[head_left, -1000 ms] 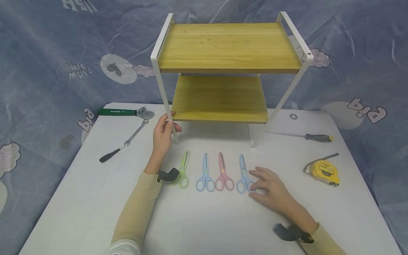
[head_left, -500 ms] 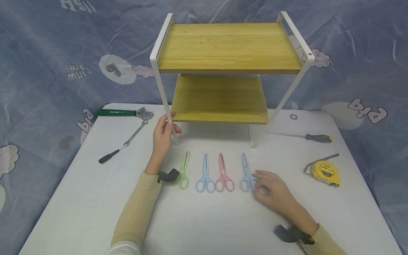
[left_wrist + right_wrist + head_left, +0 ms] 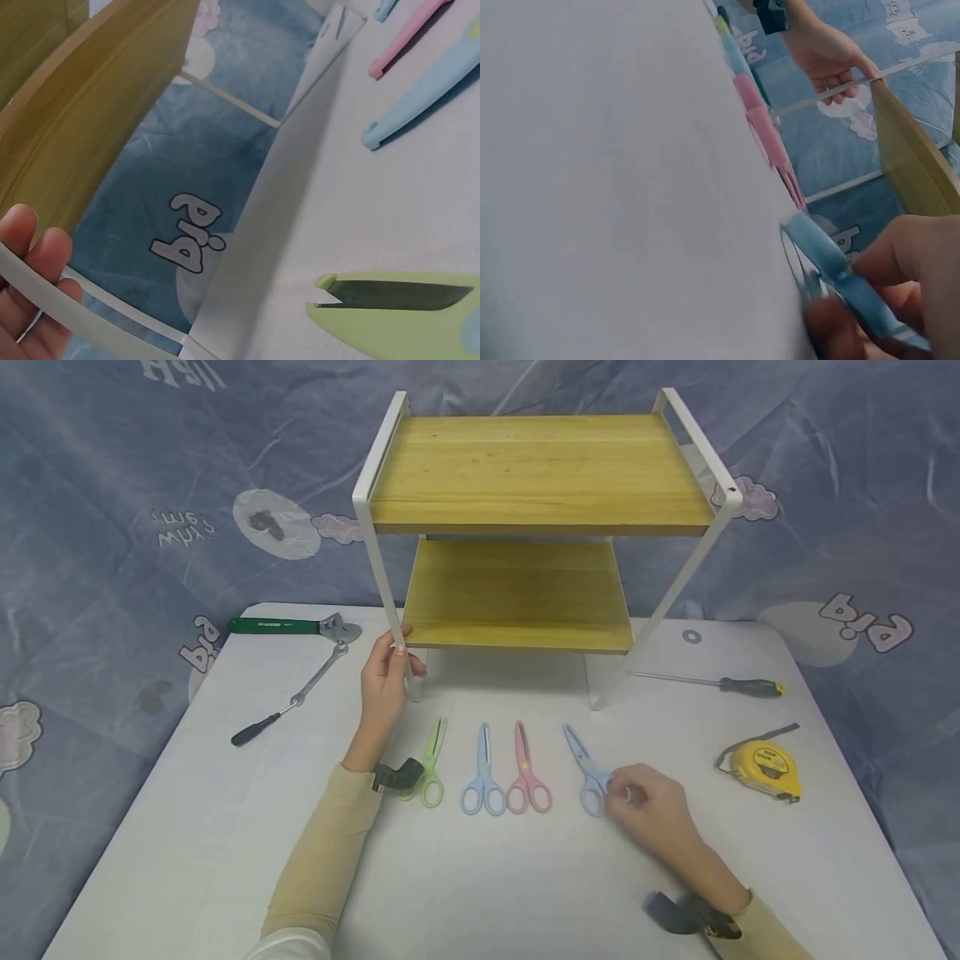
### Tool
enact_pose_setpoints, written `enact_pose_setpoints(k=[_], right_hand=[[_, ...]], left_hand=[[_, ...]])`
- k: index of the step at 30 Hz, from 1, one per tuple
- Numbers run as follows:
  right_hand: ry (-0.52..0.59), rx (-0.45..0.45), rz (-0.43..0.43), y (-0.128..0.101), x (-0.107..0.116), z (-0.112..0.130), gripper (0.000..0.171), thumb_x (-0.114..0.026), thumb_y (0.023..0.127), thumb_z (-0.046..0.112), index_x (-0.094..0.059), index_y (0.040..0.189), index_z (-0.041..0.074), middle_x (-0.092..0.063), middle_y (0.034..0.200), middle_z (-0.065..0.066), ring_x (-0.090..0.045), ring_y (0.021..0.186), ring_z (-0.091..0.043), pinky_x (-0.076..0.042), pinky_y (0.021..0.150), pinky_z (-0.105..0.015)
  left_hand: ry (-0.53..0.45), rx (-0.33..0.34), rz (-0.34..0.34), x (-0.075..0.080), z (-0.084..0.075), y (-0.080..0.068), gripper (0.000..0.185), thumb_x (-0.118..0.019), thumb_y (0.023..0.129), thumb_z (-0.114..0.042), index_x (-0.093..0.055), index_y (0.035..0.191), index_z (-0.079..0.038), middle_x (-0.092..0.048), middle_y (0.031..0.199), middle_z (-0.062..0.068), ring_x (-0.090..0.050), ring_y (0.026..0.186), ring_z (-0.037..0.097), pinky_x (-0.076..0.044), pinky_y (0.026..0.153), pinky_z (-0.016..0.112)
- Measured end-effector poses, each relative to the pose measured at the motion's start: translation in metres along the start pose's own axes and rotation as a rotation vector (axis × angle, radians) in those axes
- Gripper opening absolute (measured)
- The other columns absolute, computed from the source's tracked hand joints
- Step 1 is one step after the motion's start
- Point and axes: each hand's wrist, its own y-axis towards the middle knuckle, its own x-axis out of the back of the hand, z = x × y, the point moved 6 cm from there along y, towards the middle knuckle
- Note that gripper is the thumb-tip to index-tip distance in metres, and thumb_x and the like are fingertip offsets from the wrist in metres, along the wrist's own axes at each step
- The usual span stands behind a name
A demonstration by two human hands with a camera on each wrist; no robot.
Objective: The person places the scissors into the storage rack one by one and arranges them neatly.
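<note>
My left hand (image 3: pixel 382 689) grips the front left leg of a white-framed two-tier wooden shelf (image 3: pixel 540 472), just below its lower board. In the left wrist view its fingers (image 3: pixel 51 251) curl round the white metal bar. My right hand (image 3: pixel 656 806) pinches one handle loop of the rightmost blue scissors (image 3: pixel 592 774), whose tip points up and left on the table. The right wrist view shows thumb and fingers about that blue handle (image 3: pixel 817 244), partly blurred. To the left lie pink scissors (image 3: pixel 524 770), other blue scissors (image 3: pixel 483 768) and green scissors (image 3: pixel 432 760), the last partly behind the left wrist camera.
Left of the shelf lie a green-handled adjustable wrench (image 3: pixel 277 626), a spanner (image 3: pixel 318 675) and a black-handled tool (image 3: pixel 258 728). On the right are a screwdriver (image 3: pixel 750 687), a yellow tape measure (image 3: pixel 767 768) and a washer (image 3: pixel 692 637). A blue cloth (image 3: pixel 112 485) hangs behind the white table (image 3: pixel 187 827).
The rightmost blue scissors have slid right and turned, their tip now leaning left. My right hand has moved slightly right and its fingers have closed on the handle. The left hand stays put.
</note>
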Motion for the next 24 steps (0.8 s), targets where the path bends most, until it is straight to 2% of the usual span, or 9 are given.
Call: enact_pose_setpoints(k=[2, 4, 6, 10, 16, 21, 24], right_hand=[[0.059, -0.147, 0.118, 0.001, -0.002, -0.006, 0.013, -0.071, 0.084, 0.004, -0.073, 0.093, 0.014, -0.076, 0.087, -0.002, -0.059, 0.066, -0.005, -0.05, 0.061, -0.022], [0.137, -0.273, 0.237, 0.002, -0.003, -0.011, 0.012, -0.066, 0.092, 0.008, -0.072, 0.103, 0.006, -0.076, 0.085, -0.007, -0.064, 0.064, -0.009, -0.055, 0.06, -0.026], [0.243, -0.316, 0.316, 0.003, -0.004, -0.013, 0.018, -0.063, 0.094, 0.007, -0.069, 0.109, -0.002, -0.076, 0.081, -0.01, -0.068, 0.062, -0.014, -0.058, 0.058, -0.029], [0.377, -0.27, 0.425, 0.003, -0.006, -0.014, 0.024, -0.062, 0.096, 0.007, -0.065, 0.114, -0.009, -0.077, 0.079, -0.009, -0.072, 0.065, -0.014, -0.061, 0.06, -0.034], [0.54, -0.173, 0.584, 0.003, -0.008, -0.011, 0.031, -0.057, 0.098, 0.003, -0.06, 0.121, -0.017, -0.077, 0.09, -0.004, -0.073, 0.074, -0.011, -0.063, 0.066, -0.036], [0.697, -0.152, 0.711, 0.0, -0.011, -0.008, 0.034, -0.048, 0.098, -0.003, -0.053, 0.126, -0.022, -0.074, 0.1, 0.006, -0.073, 0.081, -0.01, -0.064, 0.072, -0.033], [0.776, -0.125, 0.755, -0.001, -0.01, -0.006, 0.035, -0.041, 0.096, -0.007, -0.052, 0.125, -0.024, -0.074, 0.108, 0.01, -0.074, 0.086, -0.01, -0.064, 0.074, -0.032]], left_hand=[[-0.005, -0.007, -0.002, -0.001, 0.0, 0.0, 0.033, -0.041, 0.108, -0.008, -0.056, 0.135, 0.004, -0.063, 0.069, 0.002, -0.067, 0.067, 0.018, -0.054, 0.076, 0.02], [-0.014, -0.01, -0.005, -0.001, 0.0, 0.0, 0.033, -0.041, 0.108, -0.007, -0.056, 0.135, 0.004, -0.063, 0.068, 0.002, -0.066, 0.067, 0.016, -0.055, 0.074, 0.02], [-0.02, -0.004, -0.006, -0.002, 0.0, 0.0, 0.033, -0.041, 0.108, -0.006, -0.056, 0.135, 0.004, -0.063, 0.069, 0.007, -0.066, 0.067, 0.015, -0.055, 0.075, 0.019], [-0.025, 0.001, -0.009, -0.002, -0.001, 0.0, 0.032, -0.041, 0.108, -0.006, -0.057, 0.134, 0.004, -0.063, 0.07, 0.016, -0.066, 0.067, 0.016, -0.054, 0.074, 0.02], [-0.01, -0.007, -0.02, -0.001, -0.001, -0.001, 0.032, -0.042, 0.108, -0.007, -0.058, 0.134, 0.003, -0.063, 0.068, 0.009, -0.066, 0.067, 0.023, -0.052, 0.074, 0.021], [-0.005, -0.001, -0.016, -0.001, -0.001, -0.001, 0.033, -0.041, 0.108, -0.007, -0.057, 0.135, 0.003, -0.063, 0.068, 0.006, -0.066, 0.068, 0.025, -0.052, 0.074, 0.021], [-0.004, 0.006, -0.015, -0.001, 0.0, -0.001, 0.033, -0.041, 0.108, -0.007, -0.057, 0.136, 0.003, -0.062, 0.068, 0.006, -0.065, 0.068, 0.025, -0.052, 0.074, 0.02]])
